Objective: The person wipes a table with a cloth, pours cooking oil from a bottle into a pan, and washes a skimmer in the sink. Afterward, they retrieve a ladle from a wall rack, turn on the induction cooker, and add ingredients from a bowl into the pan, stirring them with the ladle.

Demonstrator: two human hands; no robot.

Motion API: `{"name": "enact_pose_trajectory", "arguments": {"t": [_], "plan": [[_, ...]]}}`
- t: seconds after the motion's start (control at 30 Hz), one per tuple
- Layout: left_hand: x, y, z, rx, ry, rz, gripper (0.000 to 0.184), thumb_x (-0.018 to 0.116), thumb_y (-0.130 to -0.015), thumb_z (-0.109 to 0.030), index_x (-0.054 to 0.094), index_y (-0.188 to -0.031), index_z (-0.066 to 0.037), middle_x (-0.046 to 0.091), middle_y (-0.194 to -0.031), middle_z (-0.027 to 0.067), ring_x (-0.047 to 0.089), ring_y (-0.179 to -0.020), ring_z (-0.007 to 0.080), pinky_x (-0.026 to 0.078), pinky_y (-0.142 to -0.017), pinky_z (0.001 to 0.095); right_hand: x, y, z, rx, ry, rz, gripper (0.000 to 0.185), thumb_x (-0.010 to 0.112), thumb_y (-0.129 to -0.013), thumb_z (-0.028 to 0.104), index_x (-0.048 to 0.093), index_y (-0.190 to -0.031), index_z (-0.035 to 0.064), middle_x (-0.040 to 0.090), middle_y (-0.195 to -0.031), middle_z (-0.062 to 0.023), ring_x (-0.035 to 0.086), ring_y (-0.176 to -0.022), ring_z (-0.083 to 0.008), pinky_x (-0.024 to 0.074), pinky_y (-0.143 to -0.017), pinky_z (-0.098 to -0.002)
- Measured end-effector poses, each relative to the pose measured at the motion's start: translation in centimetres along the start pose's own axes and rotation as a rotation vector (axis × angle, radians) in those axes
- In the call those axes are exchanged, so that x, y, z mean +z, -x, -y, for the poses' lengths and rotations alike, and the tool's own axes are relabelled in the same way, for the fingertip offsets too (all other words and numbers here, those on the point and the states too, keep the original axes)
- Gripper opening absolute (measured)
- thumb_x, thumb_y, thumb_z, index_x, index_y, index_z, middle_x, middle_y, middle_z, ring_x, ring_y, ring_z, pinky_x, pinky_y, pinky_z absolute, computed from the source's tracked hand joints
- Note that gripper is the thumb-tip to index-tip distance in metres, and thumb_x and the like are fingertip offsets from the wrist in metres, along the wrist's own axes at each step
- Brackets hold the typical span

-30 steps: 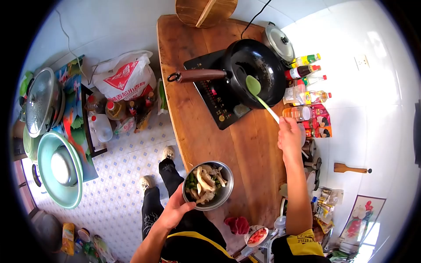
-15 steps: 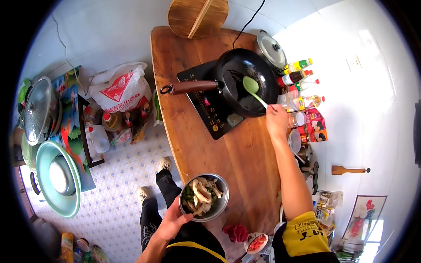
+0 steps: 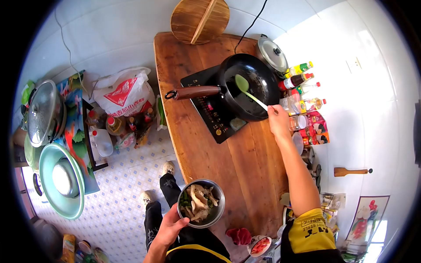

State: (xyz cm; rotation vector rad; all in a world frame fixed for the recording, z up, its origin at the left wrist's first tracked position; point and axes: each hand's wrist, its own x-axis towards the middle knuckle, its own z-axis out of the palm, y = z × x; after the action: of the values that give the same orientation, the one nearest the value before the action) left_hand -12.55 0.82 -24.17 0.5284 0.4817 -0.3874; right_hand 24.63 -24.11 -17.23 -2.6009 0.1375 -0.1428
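Observation:
My left hand (image 3: 169,229) grips the rim of a metal bowl (image 3: 218,215) at the near left edge of the wooden table. Pale torn strips that look like mushroom (image 3: 199,198) and chopped green pieces fill it. In my right hand (image 3: 279,119) is the handle of a light green ladle (image 3: 241,82). Its head is inside a black wok (image 3: 262,82), over the left part of the dark, shiny bottom. The wok sits on a black induction cooker (image 3: 215,118), its brown handle pointing left.
Bottles (image 3: 297,82) and a lidded pot (image 3: 272,52) line the table's right side. A round wooden lid (image 3: 193,22) leans at the back wall. Near me are a bowl of red pieces (image 3: 259,246) and a red cloth (image 3: 239,236). Green basins (image 3: 79,199) stand at left.
The ladle's head has shifted left across the wok's bottom. The bowl in my left hand has moved slightly left relative to the table. The whole view has shifted a little.

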Motion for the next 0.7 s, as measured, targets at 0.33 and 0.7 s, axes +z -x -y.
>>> {"name": "enact_pose_trajectory", "arguments": {"t": [0.33,0.7], "plan": [[0.1,0.3,-0.1,0.017,0.052,0.037,0.065,0.069,-0.083,-0.016,0.038,-0.137,0.0,0.053,-0.127,0.0105,0.052,-0.116,0.0197,0.042,-0.098,0.0332,-2.3,4.7,2.6,0.302,-0.329,0.164,0.02,0.062,-0.089,0.022,0.063,-0.092,0.0021,0.054,-0.066,-0.0033,0.049,-0.055,-0.0137,0.0375,-0.052,-0.0296],[0.3,3.8,1.6,0.022,0.039,0.096,0.057,0.067,-0.086,-0.015,0.042,-0.135,0.001,0.055,-0.124,0.009,0.053,-0.113,0.0181,0.044,-0.095,0.0319,-2.8,6.9,1.2,0.375,-0.677,-0.054,0.018,0.057,-0.092,0.023,0.053,-0.096,0.0053,0.041,-0.058,0.0021,0.036,-0.041,-0.0074,0.0281,-0.036,-0.0239]]}}
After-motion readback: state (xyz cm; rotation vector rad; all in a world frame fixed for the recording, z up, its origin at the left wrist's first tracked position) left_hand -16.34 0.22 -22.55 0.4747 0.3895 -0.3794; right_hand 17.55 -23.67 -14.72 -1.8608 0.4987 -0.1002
